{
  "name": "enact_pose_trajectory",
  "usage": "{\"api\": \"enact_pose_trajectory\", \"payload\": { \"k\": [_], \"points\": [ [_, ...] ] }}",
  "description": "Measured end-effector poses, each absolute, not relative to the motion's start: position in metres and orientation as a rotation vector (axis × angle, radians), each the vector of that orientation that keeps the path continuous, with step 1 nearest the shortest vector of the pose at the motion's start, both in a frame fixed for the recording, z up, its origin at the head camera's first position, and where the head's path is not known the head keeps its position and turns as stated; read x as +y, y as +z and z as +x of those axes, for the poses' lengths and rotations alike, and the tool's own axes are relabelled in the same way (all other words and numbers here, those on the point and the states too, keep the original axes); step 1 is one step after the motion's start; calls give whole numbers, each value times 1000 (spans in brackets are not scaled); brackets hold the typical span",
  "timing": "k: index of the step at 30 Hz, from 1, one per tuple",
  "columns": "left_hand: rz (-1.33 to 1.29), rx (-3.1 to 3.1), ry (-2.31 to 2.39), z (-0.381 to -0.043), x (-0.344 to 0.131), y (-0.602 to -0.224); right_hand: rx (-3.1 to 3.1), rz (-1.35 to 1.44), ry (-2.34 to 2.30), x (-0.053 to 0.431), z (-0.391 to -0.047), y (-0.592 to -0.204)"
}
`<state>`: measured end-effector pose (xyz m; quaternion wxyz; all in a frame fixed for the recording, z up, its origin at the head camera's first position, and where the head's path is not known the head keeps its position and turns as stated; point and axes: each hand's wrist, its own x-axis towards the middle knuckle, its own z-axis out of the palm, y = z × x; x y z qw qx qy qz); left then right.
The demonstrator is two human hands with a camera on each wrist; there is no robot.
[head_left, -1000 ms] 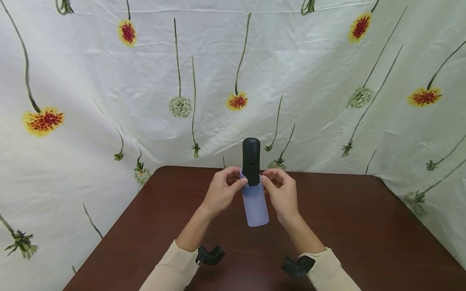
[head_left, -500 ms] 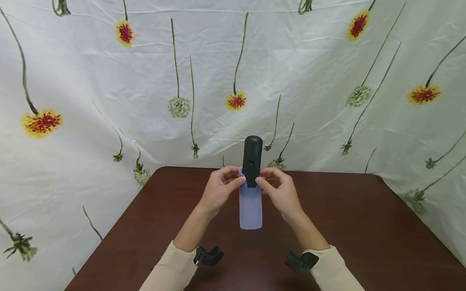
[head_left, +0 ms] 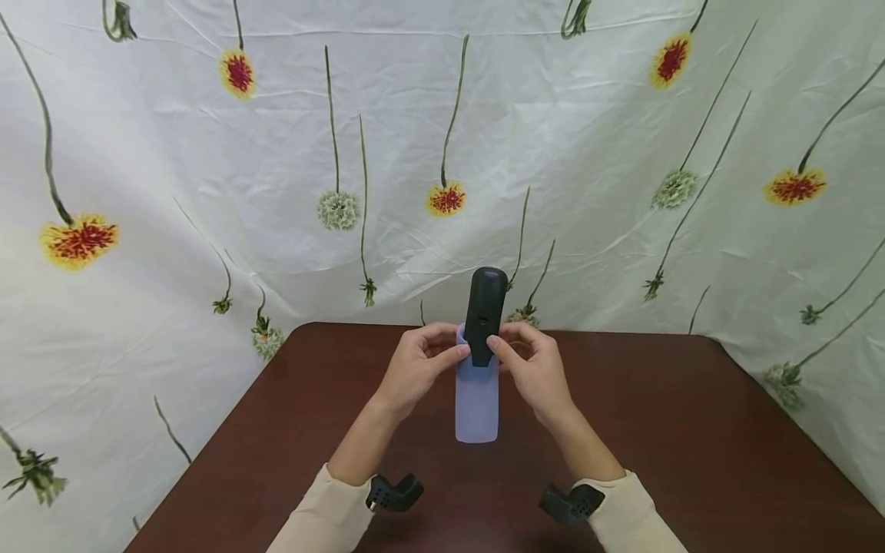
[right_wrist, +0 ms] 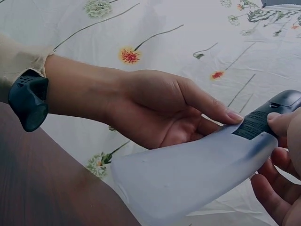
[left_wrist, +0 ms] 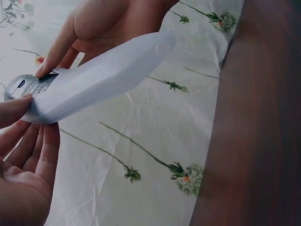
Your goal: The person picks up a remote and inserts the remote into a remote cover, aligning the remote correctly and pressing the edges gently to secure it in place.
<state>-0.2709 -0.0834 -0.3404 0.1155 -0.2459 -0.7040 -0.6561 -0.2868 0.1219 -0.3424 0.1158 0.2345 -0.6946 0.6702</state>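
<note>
Above the table (head_left: 643, 430): black remote (head_left: 486, 303), far end bare, near end inside a purple cover (head_left: 477, 407).
Left hand (head_left: 413, 367): pinching cover and remote, left edge.
Right hand (head_left: 538, 370): pinching both, right edge.

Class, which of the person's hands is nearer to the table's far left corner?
Left. The left hand is to the right of that corner; the right hand is farther right, across the lavender cover.

Black device (head_left: 486, 303) partly in lavender cover (head_left: 477, 411)
</note>
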Motion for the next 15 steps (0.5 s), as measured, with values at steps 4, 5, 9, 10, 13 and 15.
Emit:
{"api": "enact_pose_trajectory", "payload": {
  "k": [4,5,9,10,13,15],
  "points": [
    [-732,-2064,-1936,-270,-84,-340,-2051,712,1909,124,-288,-343],
    [-738,-2062,-1940,-270,-84,-340,-2057,717,1888,124,-288,-343],
    [-742,-2058,-1948,-270,-83,-340,-2060,723,1803,124,-288,-344],
    [-741,-2057,-1946,-270,-82,-340,-2054,722,1787,123,-288,-345],
    [-737,-2066,-1943,-270,-82,-341,-2022,714,1762,122,-287,-346],
    [-737,-2082,-1938,-270,-81,-341,-1992,704,1753,121,-288,-346]
  ]
}}
